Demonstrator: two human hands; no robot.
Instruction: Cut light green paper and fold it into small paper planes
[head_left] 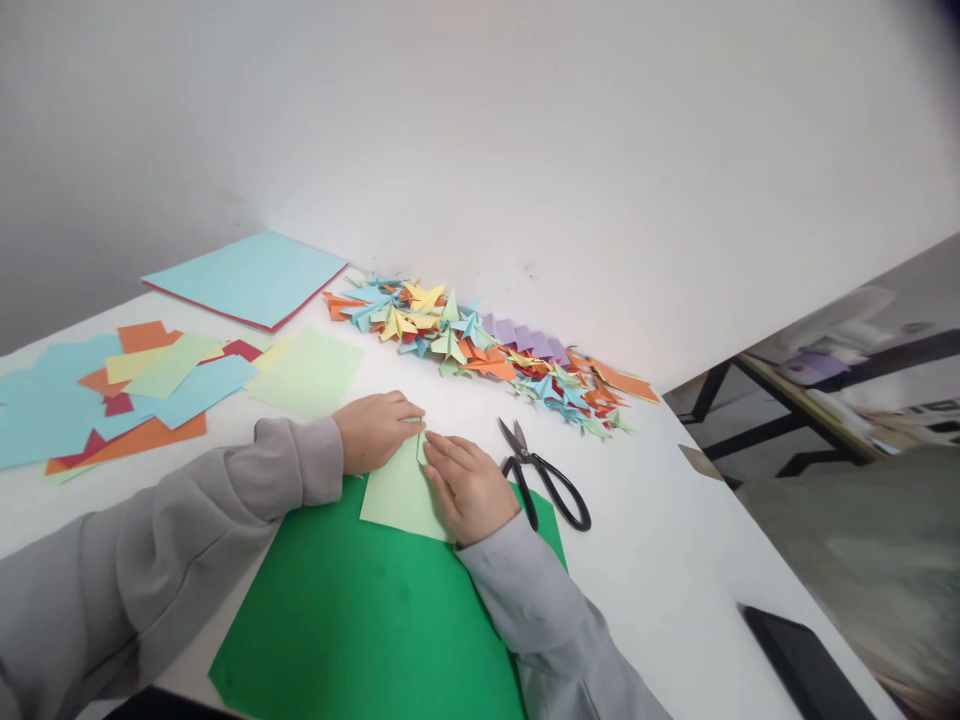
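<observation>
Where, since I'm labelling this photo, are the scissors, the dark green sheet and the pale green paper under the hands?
Scissors [528, 458]: head view, on the pivot.
Dark green sheet [360, 610]: head view, on its bare middle.
Pale green paper [401, 502]: head view, on its lower part.

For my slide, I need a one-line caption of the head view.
Left hand and right hand on pale green paper over a darker green sheet, scissors and folded paper shapes nearby.

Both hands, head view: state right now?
Left hand: touching pale green paper, far end; open or closed can't be told.
Right hand: fingers extended on that paper; grip can't be told.
</observation>
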